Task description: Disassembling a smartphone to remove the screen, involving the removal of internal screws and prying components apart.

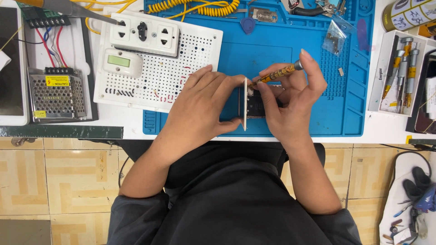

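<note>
Head view: dark lap nearest. Left hand (200,106) grips the opened phone (252,105) upright on the blue mat (318,100); right hand (290,102) pinches a yellow screwdriver (277,74). Yellow rectangular caution label (56,80) at 9 o'clock; clear parts bag (335,37) at 1 o'clock.

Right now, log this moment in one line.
left hand: props white panel upright | right hand: yellow screwdriver on opened phone | surface: blue mat

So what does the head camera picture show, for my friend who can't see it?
The right hand works a small yellow screwdriver into an opened phone, while the left hand holds its screen upright over a blue mat.
</note>
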